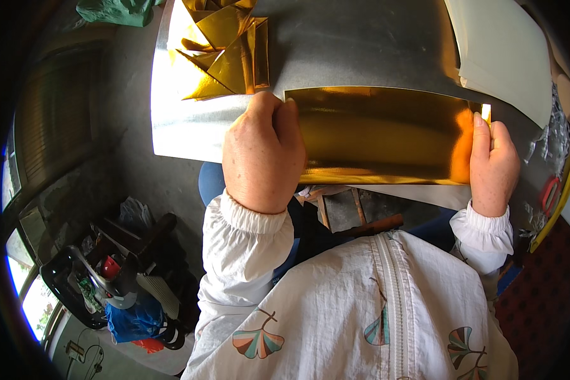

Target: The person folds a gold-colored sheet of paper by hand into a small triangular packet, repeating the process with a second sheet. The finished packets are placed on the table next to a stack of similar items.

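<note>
A wide sheet of shiny gold foil paper (380, 136) is stretched between my two hands at the table's near edge. My left hand (264, 155) is closed, pinching the sheet's left end between thumb and fingers. At the right end, my right hand (495, 166) grips the sheet with the thumb on top, and a small bright fold of foil shows above the thumb. Just beyond my left hand lies a pile of folded gold foil pieces (225, 60) with pointed, triangular flaps.
The grey table (361, 44) carries a stack of cream paper sheets (503, 54) at the far right. Red-handled scissors (550, 194) and crumpled clear plastic (554, 139) are at the right edge. On the floor at left stands a black container (66, 285) beside a blue bag (133, 320).
</note>
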Tool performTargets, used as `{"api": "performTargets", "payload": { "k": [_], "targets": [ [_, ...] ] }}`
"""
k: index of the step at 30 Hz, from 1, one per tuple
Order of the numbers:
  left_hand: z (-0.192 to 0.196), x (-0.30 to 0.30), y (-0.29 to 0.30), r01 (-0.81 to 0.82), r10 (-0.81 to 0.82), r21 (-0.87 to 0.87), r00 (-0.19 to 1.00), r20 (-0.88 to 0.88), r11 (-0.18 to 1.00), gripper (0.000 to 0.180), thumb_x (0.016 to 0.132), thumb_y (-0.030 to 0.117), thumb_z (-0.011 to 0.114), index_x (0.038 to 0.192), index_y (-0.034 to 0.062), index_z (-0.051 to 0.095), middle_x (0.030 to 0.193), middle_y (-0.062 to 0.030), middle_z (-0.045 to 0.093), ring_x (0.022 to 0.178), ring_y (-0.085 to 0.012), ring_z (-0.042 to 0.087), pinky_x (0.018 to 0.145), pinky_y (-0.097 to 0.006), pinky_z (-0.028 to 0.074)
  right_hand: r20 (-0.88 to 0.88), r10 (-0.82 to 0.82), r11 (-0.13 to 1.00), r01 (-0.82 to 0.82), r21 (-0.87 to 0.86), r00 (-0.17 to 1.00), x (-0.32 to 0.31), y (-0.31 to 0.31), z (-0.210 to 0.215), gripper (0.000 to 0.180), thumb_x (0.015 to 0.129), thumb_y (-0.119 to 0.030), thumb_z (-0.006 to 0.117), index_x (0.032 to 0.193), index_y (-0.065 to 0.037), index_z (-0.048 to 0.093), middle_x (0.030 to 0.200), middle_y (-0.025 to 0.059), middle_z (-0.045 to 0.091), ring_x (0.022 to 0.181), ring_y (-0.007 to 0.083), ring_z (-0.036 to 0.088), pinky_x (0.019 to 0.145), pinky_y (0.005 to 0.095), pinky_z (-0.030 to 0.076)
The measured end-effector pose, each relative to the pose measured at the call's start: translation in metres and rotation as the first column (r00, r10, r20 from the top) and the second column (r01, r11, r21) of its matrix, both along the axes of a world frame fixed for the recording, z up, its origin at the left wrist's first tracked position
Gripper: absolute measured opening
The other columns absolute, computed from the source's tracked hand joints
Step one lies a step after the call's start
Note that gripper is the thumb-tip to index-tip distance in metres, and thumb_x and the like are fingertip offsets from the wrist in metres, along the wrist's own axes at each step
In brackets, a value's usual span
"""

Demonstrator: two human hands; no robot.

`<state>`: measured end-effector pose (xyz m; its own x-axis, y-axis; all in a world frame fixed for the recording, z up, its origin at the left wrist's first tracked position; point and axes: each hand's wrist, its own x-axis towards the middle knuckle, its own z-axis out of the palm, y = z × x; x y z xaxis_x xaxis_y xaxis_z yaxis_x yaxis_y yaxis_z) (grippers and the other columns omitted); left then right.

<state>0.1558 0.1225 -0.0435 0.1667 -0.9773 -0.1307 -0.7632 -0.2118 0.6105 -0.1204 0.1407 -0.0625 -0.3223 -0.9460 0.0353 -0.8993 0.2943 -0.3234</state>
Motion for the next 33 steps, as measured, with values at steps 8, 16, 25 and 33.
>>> {"api": "performTargets", "payload": {
  "k": [8, 16, 25, 33],
  "targets": [
    [-0.0017, -0.0011, 0.0001, -0.016, 0.016, 0.023, 1.0, -0.022, 1.0, 0.02, 0.091, 0.014, 0.058, 0.078, -0.0008, 0.056, 0.07, -0.0235, 0.062, 0.067, -0.0434, 0.062, 0.058, -0.045, 0.049, -0.003, 0.002, 1.0, -0.002, -0.008, 1.0, 0.0012, -0.0007, 0.0013, 0.035, 0.094, -0.032, 0.059, 0.076, -0.003, 0.057, 0.068, 0.0188, 0.059, 0.06, 0.0383, 0.055, 0.054, 0.0426, 0.044],
    [-0.0038, -0.0017, 0.0, -0.069, 0.078, 0.082, 0.99, -0.118, 0.994, 0.019, 0.091, 0.013, 0.059, 0.077, 0.0008, 0.055, 0.06, -0.0186, 0.059, 0.056, -0.0365, 0.06, 0.053, -0.041, 0.046, 0.082, -0.027, 0.999, 0.028, -0.019, 0.996, 0.003, 0.001, 0.0009, 0.033, 0.094, -0.036, 0.059, 0.077, -0.008, 0.06, 0.073, 0.0153, 0.064, 0.068, 0.0399, 0.061, 0.056, 0.0478, 0.046],
    [-0.0054, -0.0025, -0.0001, 0.064, -0.062, -0.086, 0.997, 0.035, 0.994, 0.019, 0.096, 0.01, 0.055, 0.08, -0.0001, 0.056, 0.054, -0.0086, 0.057, 0.042, -0.0141, 0.054, 0.043, -0.026, 0.041, -0.043, 0.005, 1.0, -0.007, -0.029, 0.999, 0.0059, 0.0004, 0.0022, 0.034, 0.092, -0.03, 0.061, 0.072, -0.005, 0.051, 0.063, 0.0154, 0.059, 0.057, 0.0374, 0.058, 0.051, 0.0458, 0.044],
    [-0.0008, -0.0034, 0.0018, 0.034, -0.035, 0.007, 0.999, 0.039, 0.999, 0.016, 0.096, 0.01, 0.055, 0.084, 0.0009, 0.058, 0.059, -0.0073, 0.059, 0.048, -0.0113, 0.054, 0.047, -0.025, 0.041, -0.027, 0.025, 0.998, -0.027, -0.065, 0.999, 0.0049, 0.0013, 0.0028, 0.034, 0.092, -0.029, 0.061, 0.072, -0.005, 0.051, 0.061, 0.0157, 0.058, 0.055, 0.0381, 0.057, 0.051, 0.0461, 0.044]
  ]
}}
